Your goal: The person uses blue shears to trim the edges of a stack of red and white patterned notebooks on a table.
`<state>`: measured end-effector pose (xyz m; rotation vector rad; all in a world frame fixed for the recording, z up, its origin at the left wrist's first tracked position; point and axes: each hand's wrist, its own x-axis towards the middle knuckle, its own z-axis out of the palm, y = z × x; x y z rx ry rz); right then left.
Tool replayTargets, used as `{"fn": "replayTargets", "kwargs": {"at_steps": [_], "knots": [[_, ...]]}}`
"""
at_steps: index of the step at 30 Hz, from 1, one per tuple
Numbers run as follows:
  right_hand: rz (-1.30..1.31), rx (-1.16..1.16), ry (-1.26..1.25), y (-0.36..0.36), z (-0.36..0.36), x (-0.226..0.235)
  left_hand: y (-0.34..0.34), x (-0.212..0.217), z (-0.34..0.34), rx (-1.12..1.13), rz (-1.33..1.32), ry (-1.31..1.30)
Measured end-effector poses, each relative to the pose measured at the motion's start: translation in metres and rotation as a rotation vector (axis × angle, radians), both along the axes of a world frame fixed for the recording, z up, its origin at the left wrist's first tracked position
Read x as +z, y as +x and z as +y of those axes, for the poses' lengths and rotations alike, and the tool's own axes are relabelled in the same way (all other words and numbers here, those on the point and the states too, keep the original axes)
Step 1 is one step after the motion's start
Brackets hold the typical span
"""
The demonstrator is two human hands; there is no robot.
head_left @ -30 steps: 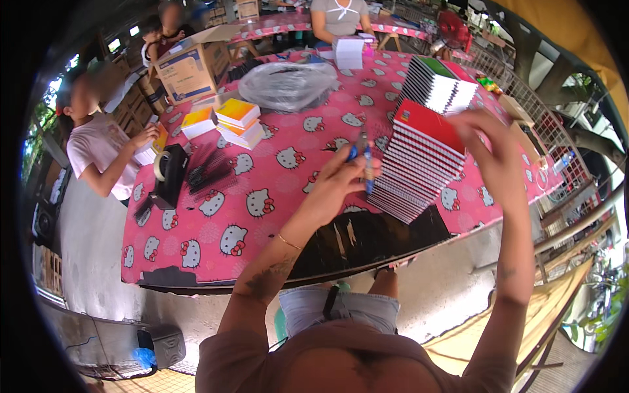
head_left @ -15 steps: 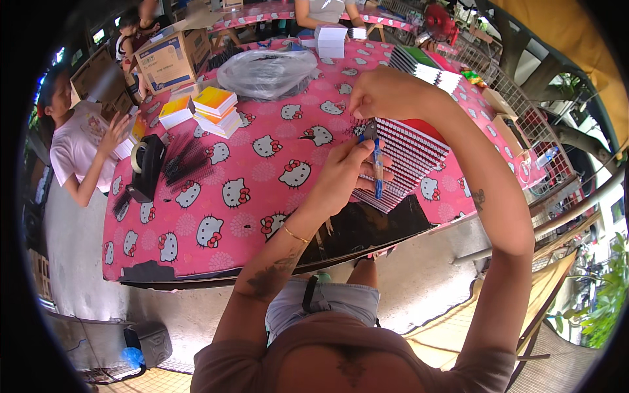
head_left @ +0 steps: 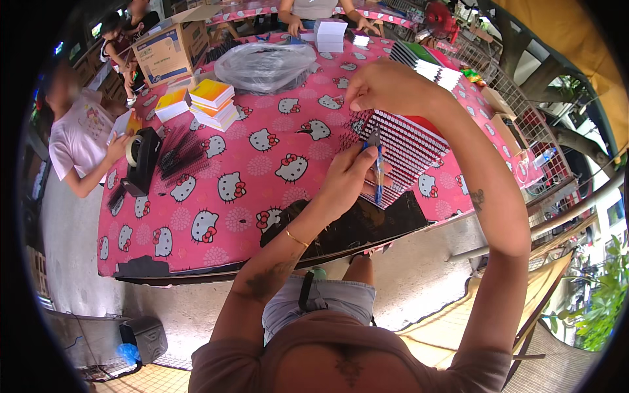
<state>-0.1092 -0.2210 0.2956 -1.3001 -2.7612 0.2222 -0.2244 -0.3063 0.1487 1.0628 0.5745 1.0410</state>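
Observation:
Blue-handled pliers [head_left: 379, 171] are gripped in my left hand [head_left: 347, 175], their dark jaws pointing away from me. The pliers are over a fanned stack of spiral-bound notebooks [head_left: 419, 154], whose bound edges form rows of white and dark marks. My right hand [head_left: 390, 88] bends over the far left corner of the stack, its fingers pinched together. What those fingers hold, if anything, is too small to make out. Thin dark coil strands [head_left: 354, 124] show just below them.
Black plastic coils [head_left: 180, 157] lie left on the pink table [head_left: 252, 190], beside a tape dispenser [head_left: 141, 160]. Yellow-covered pads [head_left: 213, 105], a clear plastic bag [head_left: 265, 67] and a carton [head_left: 170, 52] stand farther back. A person [head_left: 82, 131] is at the left; another sits across.
My left hand has drawn the pliers slightly back from my right fingers. The person at left has lowered a hand onto a pad. The person across has moved their hands apart.

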Motion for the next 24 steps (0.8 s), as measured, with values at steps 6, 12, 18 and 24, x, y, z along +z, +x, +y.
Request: {"fn": "replayTargets", "kwargs": {"at_steps": [6, 12, 18, 24], "knots": [[-0.183, 0.015, 0.046, -0.011, -0.002, 0.004, 0.002, 0.001, 0.009, 0.028, 0.004, 0.004], [-0.095, 0.100, 0.059, -0.004, 0.000, 0.004, 0.000, 0.001, 0.009, 0.047, 0.005, 0.007], [-0.077, 0.032, 0.016, -0.005, 0.004, -0.001, 0.003, 0.003, 0.013, 0.064, -0.018, -0.006], [-0.036, 0.108, 0.077, -0.002, 0.007, -0.005, -0.002, -0.005, 0.011, 0.021, 0.071, 0.096]]}}
